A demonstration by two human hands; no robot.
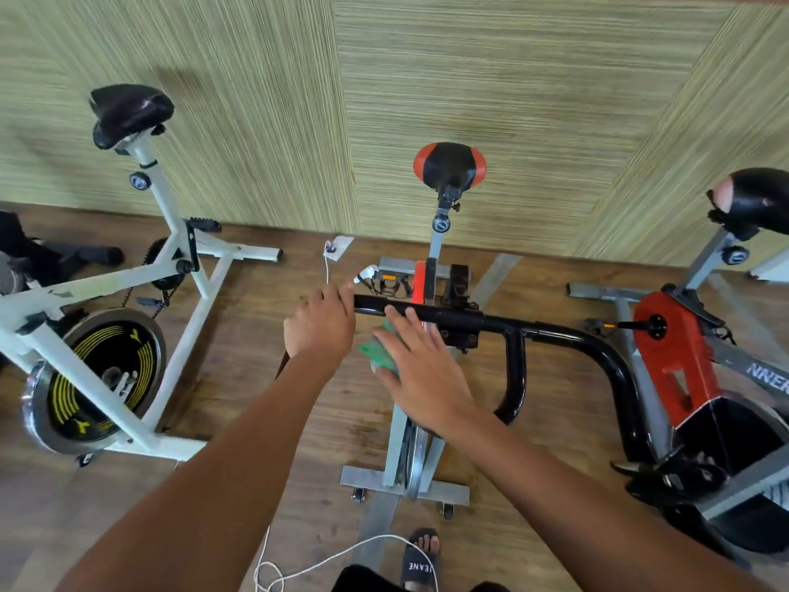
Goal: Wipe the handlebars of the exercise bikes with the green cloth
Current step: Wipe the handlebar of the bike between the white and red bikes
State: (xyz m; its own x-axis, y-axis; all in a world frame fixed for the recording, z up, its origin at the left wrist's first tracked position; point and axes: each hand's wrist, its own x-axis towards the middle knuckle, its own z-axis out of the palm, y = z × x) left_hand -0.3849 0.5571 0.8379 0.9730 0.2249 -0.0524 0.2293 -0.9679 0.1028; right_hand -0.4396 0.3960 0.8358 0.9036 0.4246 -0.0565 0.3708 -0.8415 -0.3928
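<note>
Forearms reach out from the camera. Left grip [320, 324] is clamped on the end of the middle bike's handlebar [555, 331]; right grip [420, 361], fingers flat and apart, presses the cloth [378, 352] just below it. Cloth looks soft and light, so it is probably best wrapped round the stiff tube.
</note>
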